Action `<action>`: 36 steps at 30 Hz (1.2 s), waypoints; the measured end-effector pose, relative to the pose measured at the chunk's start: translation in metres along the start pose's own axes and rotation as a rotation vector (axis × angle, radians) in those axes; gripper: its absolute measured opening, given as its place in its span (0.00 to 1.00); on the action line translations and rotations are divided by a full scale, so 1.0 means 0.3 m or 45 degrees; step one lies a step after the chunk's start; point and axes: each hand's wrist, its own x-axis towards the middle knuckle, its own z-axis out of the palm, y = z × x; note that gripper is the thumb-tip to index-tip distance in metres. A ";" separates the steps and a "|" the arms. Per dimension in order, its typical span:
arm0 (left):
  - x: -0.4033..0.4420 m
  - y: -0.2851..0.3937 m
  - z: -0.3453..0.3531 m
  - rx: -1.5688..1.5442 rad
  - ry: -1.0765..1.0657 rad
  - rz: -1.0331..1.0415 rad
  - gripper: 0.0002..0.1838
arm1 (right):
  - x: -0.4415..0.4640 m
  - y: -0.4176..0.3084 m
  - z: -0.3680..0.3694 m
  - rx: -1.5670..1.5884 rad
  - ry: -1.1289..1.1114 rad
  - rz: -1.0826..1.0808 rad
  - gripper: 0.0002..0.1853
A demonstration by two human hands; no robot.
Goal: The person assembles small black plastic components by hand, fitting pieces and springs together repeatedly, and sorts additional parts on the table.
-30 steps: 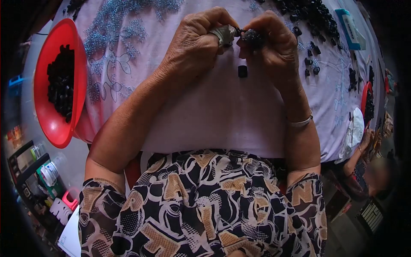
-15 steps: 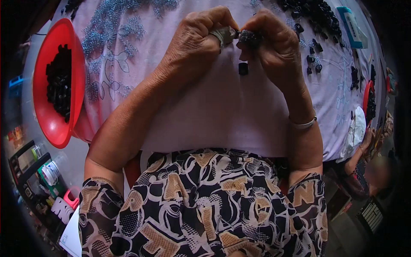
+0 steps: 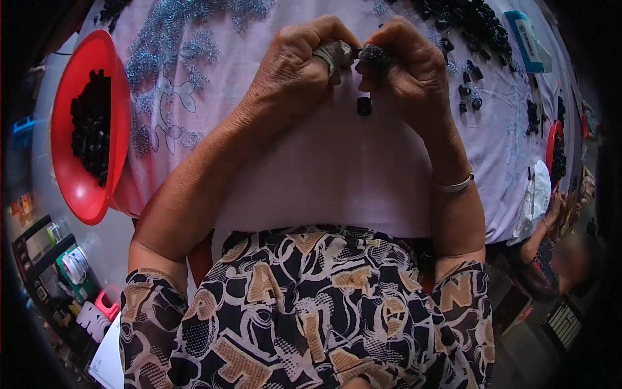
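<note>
At the top centre of the frame, the right hand (image 3: 411,68) pinches a dark, rough clump (image 3: 376,57) between the thumb and bent fingers. The left hand (image 3: 291,68) is curled close beside it, with a whitish wrap (image 3: 335,55) at its fingers; whether its fingertips grip a small dark part, I cannot tell. The clump is not yet released, so I judge this handling to be in the middle. One black block (image 3: 364,106) lies loose on the pale cloth (image 3: 324,175), just below the hands. Many black pieces (image 3: 91,129) are in the red bowl (image 3: 81,198) at the left, and a black heap (image 3: 479,32) spreads at the upper right; which ones are finished, the view does not show. Both forearms rise from the lower part of the frame and lean inward, wrists bent, fingertips almost meeting. At the right edge, another person's hand (image 3: 554,211) is near a white bag (image 3: 534,198).
</note>
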 end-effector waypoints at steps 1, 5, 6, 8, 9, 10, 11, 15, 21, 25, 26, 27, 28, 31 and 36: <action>0.003 -0.006 0.001 -0.109 -0.025 -0.021 0.09 | 0.001 0.004 -0.004 0.036 -0.001 0.005 0.07; 0.012 -0.027 0.003 -0.173 -0.028 0.018 0.10 | 0.005 0.018 -0.013 0.080 -0.004 0.007 0.04; 0.011 -0.022 0.002 -0.173 -0.027 0.014 0.10 | 0.006 0.021 -0.011 0.082 -0.004 0.010 0.04; 0.004 -0.006 0.002 -0.205 -0.003 -0.065 0.09 | 0.004 0.027 -0.006 0.086 0.010 -0.052 0.03; 0.004 -0.010 0.002 -0.205 -0.003 -0.067 0.09 | 0.004 0.026 -0.002 0.087 0.009 -0.051 0.03; 0.007 -0.017 0.002 -0.236 0.005 -0.061 0.09 | 0.003 0.022 0.003 0.079 0.031 -0.038 0.03; 0.008 -0.023 0.002 -0.266 0.014 -0.054 0.09 | 0.003 0.017 0.008 0.070 0.052 -0.028 0.03; 0.011 -0.028 0.005 -0.300 0.046 -0.058 0.09 | -0.001 -0.002 0.025 0.091 0.093 0.020 0.03; 0.001 -0.009 -0.005 -0.226 0.017 -0.045 0.08 | -0.003 0.012 0.015 0.097 0.035 0.000 0.05; 0.000 0.010 -0.019 -0.169 -0.040 -0.123 0.08 | -0.003 0.004 0.009 0.036 -0.016 -0.034 0.10; -0.001 0.012 -0.022 -0.162 -0.077 -0.161 0.08 | -0.003 0.003 0.010 -0.003 -0.038 -0.080 0.12; -0.002 0.010 -0.019 -0.161 -0.078 -0.164 0.08 | -0.003 0.000 0.011 -0.001 -0.037 -0.078 0.12; -0.003 0.009 -0.016 -0.178 -0.062 -0.167 0.08 | -0.002 -0.003 0.012 -0.014 -0.045 -0.069 0.12; -0.001 0.005 -0.016 -0.164 -0.058 -0.135 0.09 | 0.001 0.000 0.008 -0.057 -0.057 -0.056 0.13; 0.005 -0.020 -0.011 0.043 -0.040 0.083 0.09 | -0.009 -0.004 0.003 -0.024 -0.041 -0.032 0.14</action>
